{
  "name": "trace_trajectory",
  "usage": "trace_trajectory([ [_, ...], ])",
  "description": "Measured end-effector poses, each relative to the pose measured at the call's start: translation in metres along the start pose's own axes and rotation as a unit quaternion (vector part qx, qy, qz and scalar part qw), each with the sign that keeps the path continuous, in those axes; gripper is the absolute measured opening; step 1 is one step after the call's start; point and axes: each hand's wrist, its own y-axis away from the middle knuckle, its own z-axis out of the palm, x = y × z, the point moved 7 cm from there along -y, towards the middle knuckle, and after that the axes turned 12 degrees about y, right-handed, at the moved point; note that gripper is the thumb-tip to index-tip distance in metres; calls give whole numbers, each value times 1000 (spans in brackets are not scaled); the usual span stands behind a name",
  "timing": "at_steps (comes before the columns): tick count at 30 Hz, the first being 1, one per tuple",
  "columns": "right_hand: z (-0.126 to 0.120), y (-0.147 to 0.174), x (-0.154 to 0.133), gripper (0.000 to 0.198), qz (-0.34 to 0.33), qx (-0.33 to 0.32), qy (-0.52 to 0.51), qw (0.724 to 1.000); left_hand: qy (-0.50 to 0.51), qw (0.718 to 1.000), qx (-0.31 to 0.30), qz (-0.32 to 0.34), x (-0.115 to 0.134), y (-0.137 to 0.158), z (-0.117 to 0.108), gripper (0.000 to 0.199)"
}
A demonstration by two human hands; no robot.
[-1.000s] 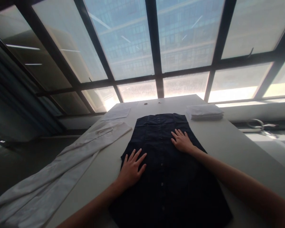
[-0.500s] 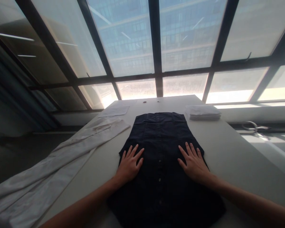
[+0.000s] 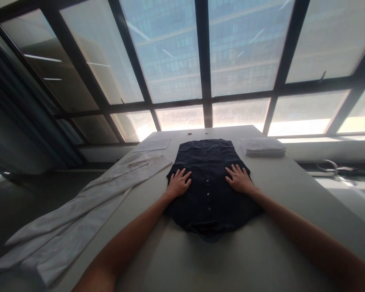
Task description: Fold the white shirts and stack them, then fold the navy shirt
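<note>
A dark navy button-front shirt [image 3: 208,162] lies flat on the white table [image 3: 158,243], its row of pale buttons running down the middle. No sleeves show spread out at its sides. My left hand [image 3: 179,183] rests flat on the left side of the shirt with fingers spread. On the opposite side, my right hand [image 3: 239,179] presses down flat, its fingers also spread. The curved near edge of the shirt lies on the tabletop between my forearms, slightly raised and in shadow.
White trousers [image 3: 109,194] lie along the table's left side and hang over its edge. Behind them is a flat white cloth [image 3: 153,144]. A folded white stack [image 3: 263,147] sits at the back right. Beyond the right edge is a metal stool-like base [image 3: 334,168]. Large windows stand behind.
Both hands have moved forward, away from me, and the shirt has slid with them up the table. Its near edge now shows in full. The view has shifted slightly.
</note>
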Motion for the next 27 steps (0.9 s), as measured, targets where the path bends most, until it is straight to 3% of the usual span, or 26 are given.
trace_trajectory([
  [3, -5, 0, 1, 60, -4, 33, -1, 999, 14, 999, 23, 22, 0, -3, -3, 50],
  [8, -27, 18, 6, 48, 47, 122, 3, 991, 31, 991, 124, 36, -2, 7, -16, 39],
  [12, -37, 29, 7, 38, 75, 110, 18, 991, 106, 982, 155, 0, -14, 6, -24, 35],
  [20, -33, 23, 11, 44, 79, 53, -79, 992, 325, 941, 71, -63, -40, -5, -38, 52],
  [27, -47, 17, 49, 55, 84, 140, -237, 958, 459, 883, -39, -93, -71, 6, -80, 70],
])
